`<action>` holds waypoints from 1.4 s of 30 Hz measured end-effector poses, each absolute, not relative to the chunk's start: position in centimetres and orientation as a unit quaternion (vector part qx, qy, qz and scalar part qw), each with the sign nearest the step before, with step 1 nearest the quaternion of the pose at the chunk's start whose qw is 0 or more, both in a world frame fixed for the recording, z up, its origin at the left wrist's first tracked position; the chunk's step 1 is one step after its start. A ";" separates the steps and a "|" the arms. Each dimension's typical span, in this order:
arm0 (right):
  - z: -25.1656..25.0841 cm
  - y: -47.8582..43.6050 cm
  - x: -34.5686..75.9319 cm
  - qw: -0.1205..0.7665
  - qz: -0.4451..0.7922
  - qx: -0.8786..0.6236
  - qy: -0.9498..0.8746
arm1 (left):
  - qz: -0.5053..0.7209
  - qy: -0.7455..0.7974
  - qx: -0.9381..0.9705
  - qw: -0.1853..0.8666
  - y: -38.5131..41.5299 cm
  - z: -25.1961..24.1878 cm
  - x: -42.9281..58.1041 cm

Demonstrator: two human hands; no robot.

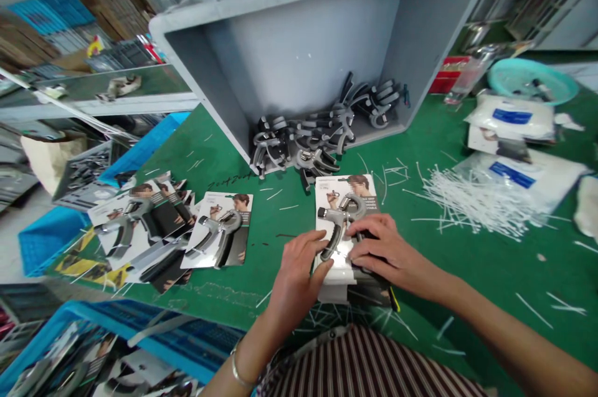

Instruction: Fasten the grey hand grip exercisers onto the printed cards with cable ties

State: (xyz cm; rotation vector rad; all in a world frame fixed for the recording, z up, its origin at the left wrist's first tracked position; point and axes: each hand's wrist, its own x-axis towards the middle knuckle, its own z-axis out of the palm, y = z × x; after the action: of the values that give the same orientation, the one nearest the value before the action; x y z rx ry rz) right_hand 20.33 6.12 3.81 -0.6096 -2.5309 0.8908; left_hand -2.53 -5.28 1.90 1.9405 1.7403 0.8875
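In front of me a grey and black hand grip strengthener (332, 235) lies on a printed backing card (327, 188), on top of a small stack of cards. My left hand (299, 269) has its fingers and thumb closed about the left handle, at the card's left edge. My right hand (387, 250) grips the right handle, which its fingers partly cover. To the left, one carded hand grip strengthener (219, 232) lies on its own, beside an overlapping heap of carded ones (140, 222).
A grey crate (299, 54) on its side holds several loose hand grip strengtheners (322, 129). White zip ties (481, 200) are heaped on the green table (289, 210), near plastic bags (509, 119) and a turquoise basin (532, 80). Lower left stands a blue crate (79, 313) with carded pieces.
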 end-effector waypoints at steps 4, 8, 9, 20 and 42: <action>0.6 5.5 26.9 0.204 0.240 -0.395 -0.863 | 0.357 0.626 0.620 0.310 -4.9 2.4 -4.8; -3.4 1.3 30.0 0.118 0.139 -0.518 -0.836 | 0.385 0.680 0.534 0.323 -2.9 2.0 -4.8; -4.1 0.2 29.7 0.099 0.132 -0.521 -0.837 | 0.380 0.680 0.534 0.329 -2.2 1.7 -4.2; -4.2 3.1 29.5 -0.008 0.059 -0.487 -0.872 | 0.423 0.660 0.456 0.421 -1.2 1.6 -5.4; 6.0 2.2 21.8 0.020 0.827 -0.273 -0.491 | 0.442 0.570 0.581 0.378 0.0 7.1 -5.6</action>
State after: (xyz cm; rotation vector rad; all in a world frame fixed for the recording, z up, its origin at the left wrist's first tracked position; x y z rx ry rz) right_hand 21.76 2.19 6.01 -0.8481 -1.5235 2.5652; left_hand -5.58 0.03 7.09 1.4844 1.4570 1.1298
